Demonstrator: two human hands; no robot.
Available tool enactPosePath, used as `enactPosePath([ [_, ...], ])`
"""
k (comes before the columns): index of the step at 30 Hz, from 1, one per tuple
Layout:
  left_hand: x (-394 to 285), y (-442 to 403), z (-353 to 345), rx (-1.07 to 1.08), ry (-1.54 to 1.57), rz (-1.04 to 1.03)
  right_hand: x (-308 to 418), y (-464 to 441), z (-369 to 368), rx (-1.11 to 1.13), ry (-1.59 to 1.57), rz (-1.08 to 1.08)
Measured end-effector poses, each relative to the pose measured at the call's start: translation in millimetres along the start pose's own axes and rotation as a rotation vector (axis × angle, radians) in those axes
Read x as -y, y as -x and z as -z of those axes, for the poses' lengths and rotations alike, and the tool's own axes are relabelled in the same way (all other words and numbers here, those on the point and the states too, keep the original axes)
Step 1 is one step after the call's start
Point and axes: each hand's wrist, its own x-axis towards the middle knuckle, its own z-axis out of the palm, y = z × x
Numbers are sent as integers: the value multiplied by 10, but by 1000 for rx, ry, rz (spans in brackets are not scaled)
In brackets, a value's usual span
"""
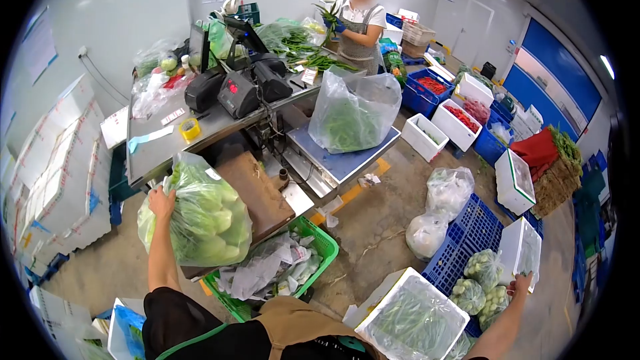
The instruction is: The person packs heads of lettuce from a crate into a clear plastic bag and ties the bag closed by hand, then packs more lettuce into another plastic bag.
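My left hand [161, 203] is closed on the side of a clear plastic bag of leafy greens [210, 220], which have thick pale stems. The bag sits by a brown board [257, 190] beside the metal table. Far to the right, my right hand [520, 284] has its fingers curled over the edge of a white foam box [510, 253]. Several bags of round pale-green vegetables [484, 268] lie just left of that box. A large clear bag with greens [353, 113] stands on the blue platform scale [337, 160].
A green basket [327, 243] of plastic scraps and an open foam box of greens [413, 310] are close to my body. A blue pallet [463, 240] lies on the floor. Behind the metal table [157, 130], another person [360, 33] holds green vegetables. Crates stand along the right.
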Motion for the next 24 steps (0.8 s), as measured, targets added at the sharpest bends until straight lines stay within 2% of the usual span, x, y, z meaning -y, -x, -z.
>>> enactPosePath([
  [2,-16,10,-19,-85,-75,11,128,32,-105,31,20,24],
  [6,-25,-83,34,147,103,203,283,-33,-258,19,60,77],
  [10,119,-252,-187,60,38,55,421,-16,-405,30,87,69],
  [11,133,-258,-236,-36,51,-3,451,-13,-454,36,91,74],
  [14,228,-427,-390,-2,144,-28,613,134,-602,33,95,61],
  [15,253,-451,-441,-52,168,-41,647,148,-635,45,89,49],
  [18,333,-597,-510,67,88,53,726,167,-741,59,110,55],
  [21,363,-625,-487,136,262,8,717,170,-830,107,129,129],
  [22,564,-753,-733,117,218,-41,435,-258,-840,133,80,263],
  [23,674,-758,-827,52,233,-42,371,-344,-859,153,44,250],
  [24,699,-752,-785,79,129,-76,224,-604,-914,155,3,278],
])
